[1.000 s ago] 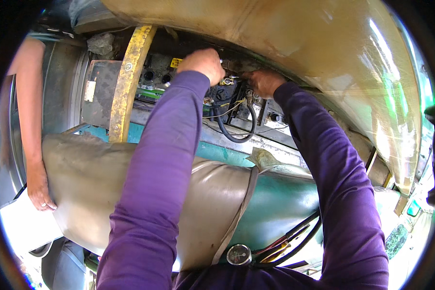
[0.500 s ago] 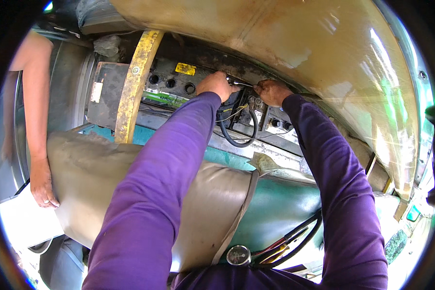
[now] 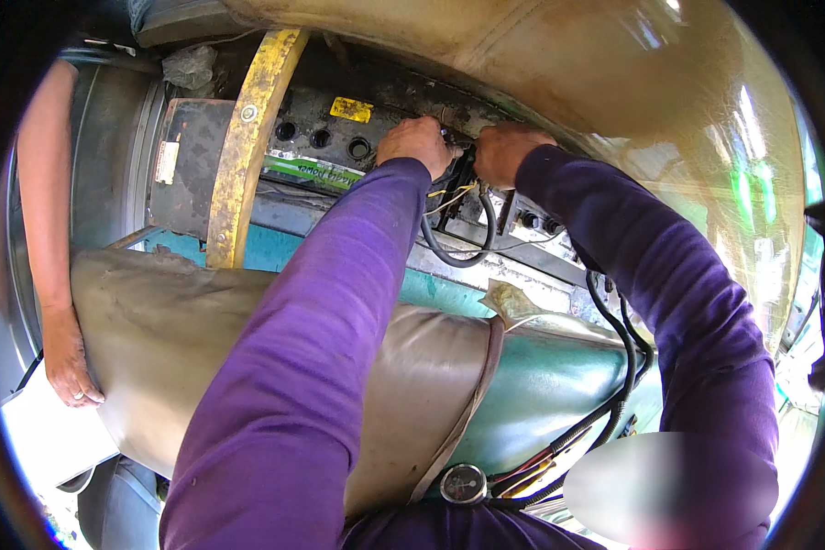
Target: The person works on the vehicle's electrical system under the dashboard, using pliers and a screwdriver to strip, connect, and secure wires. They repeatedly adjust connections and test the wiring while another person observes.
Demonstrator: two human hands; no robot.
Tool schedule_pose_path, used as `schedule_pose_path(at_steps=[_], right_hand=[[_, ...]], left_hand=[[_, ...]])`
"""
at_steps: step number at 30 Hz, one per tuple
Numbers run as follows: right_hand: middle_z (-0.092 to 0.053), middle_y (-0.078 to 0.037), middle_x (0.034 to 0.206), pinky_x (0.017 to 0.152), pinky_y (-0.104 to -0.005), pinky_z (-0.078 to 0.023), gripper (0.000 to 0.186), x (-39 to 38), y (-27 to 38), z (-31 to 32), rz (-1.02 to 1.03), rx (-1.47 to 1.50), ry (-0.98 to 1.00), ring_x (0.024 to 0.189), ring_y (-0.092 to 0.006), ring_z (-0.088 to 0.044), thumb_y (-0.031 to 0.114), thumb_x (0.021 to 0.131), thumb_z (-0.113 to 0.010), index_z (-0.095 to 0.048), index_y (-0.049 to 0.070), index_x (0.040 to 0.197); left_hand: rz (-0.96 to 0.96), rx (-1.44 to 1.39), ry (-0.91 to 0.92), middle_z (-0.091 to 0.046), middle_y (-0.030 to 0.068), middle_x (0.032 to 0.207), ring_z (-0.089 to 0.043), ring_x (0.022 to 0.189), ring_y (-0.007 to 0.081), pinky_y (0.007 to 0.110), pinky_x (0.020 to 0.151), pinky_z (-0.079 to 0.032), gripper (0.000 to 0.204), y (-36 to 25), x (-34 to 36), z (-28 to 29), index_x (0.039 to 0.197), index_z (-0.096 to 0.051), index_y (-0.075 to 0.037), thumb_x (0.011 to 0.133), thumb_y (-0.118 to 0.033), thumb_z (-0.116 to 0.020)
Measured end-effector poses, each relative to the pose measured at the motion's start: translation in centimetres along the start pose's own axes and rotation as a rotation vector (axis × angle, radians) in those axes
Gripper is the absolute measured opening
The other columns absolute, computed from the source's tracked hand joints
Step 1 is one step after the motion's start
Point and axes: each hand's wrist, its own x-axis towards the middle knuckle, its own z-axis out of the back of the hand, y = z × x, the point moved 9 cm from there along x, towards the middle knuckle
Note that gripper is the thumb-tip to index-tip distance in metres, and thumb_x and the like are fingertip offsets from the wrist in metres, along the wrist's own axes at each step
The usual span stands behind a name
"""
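Note:
Both my hands are closed in at the gap between two black batteries. My left hand is by the inner end of the left battery, which has round open filler holes and a green label. Just right of it, my right hand grips low over the end of the right battery. Whatever either hand holds is hidden by the fingers. Below them, a thick black cable loops down, and thin yellow wires run beside it.
A worn yellow metal bar crosses the left battery. A brown padded cover lies in front, with a round gauge and black cables nearer me. Another person's hand rests at far left. A large brown panel overhangs above.
My hands have come closer together, and my right elbow has swung outward. A thin metal tool visible between them before no longer shows. Black cables now show beside my right forearm.

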Motion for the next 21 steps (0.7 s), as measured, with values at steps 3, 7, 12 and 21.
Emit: schedule_pose_path(at_steps=[3,7,12,21], right_hand=[[-0.072,-0.023,0.115,0.093,-0.0499,-0.055,0.036,-0.3,2.0,1.8,0.0,-0.055,0.011,0.11,-0.0368,-0.07,0.025,0.09,-0.058,-0.074,0.004,0.113],[-0.073,-0.012,0.122,0.086,-0.0498,-0.058,0.036,1.1,3.6,1.3,-0.212,0.026,0.207,0.11,-0.0303,-0.071,0.03,0.09,-0.064,-0.074,0.012,0.119],[-0.073,-0.004,0.124,0.076,-0.054,-0.059,0.038,3.4,2.7,2.5,-0.332,0.007,0.016,0.107,-0.0271,-0.072,0.037,0.09,-0.066,-0.074,0.018,0.123],[-0.073,-0.023,0.099,0.082,-0.0497,-0.056,0.031,-14.8,-5.1,-0.2,-0.06,0.217,-0.31,0.094,-0.0399,-0.07,0.028,0.098,-0.053,-0.073,0.004,0.096]], left_hand=[[0.002,0.011,-0.023,-0.07,0.0215,0.122,-0.066,0.118,0.0355,0.045,0.099,-0.053,0.047,0.7,0.7,-1.0,0.114,-0.075,-0.006,0.082,-0.039,-0.081],[-0.098,0.173,-0.051,-0.069,0.0229,0.123,-0.065,0.118,0.0363,0.046,0.099,-0.053,0.041,1.0,1.8,-1.5,0.115,-0.074,-0.008,0.084,-0.035,-0.077],[-0.035,0.062,-0.097,-0.068,0.0237,0.125,-0.065,0.119,0.0361,0.047,0.099,-0.053,0.046,0.5,1.8,0.0,0.118,-0.072,-0.006,0.086,-0.039,-0.075],[-0.306,0.452,0.138,-0.07,0.0204,0.119,-0.067,0.113,0.0366,0.045,0.098,-0.054,0.046,-2.8,1.8,-0.9,0.116,-0.072,-0.006,0.079,-0.032,-0.079]])
